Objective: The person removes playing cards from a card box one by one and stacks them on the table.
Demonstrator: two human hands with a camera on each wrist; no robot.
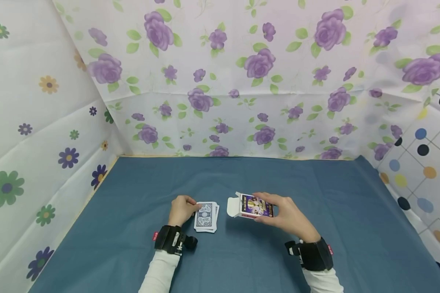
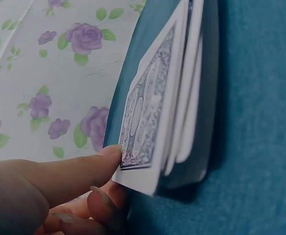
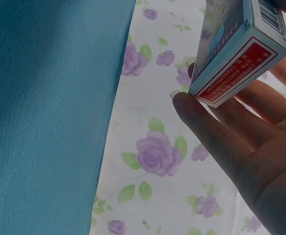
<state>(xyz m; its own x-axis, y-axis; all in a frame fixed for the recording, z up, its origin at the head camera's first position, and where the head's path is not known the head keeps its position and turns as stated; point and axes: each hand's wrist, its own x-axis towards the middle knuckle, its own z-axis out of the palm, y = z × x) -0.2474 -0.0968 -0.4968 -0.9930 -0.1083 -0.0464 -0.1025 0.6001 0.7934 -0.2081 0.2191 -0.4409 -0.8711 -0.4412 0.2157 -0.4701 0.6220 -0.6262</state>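
Note:
A stack of playing cards (image 1: 205, 217) with blue patterned backs lies face down, its edges uneven. My left hand (image 1: 182, 210) pinches the stack's left edge between thumb and fingers. In the left wrist view the thumb lies on the top card's corner, and several loose cards (image 2: 150, 107) fan slightly apart. To the right, my right hand (image 1: 287, 215) grips a card box (image 1: 256, 206) above the cloth, its open white flap pointing left toward the cards. The right wrist view shows the box's barcode end and red label (image 3: 238, 71); whether anything is inside is hidden.
A blue cloth (image 1: 242, 175) covers the table. Behind it hangs a white sheet with purple flowers (image 1: 260, 63); other patterned sheets (image 1: 33, 122) stand at the left and right sides. Dark cameras (image 1: 168, 240) are strapped to both wrists.

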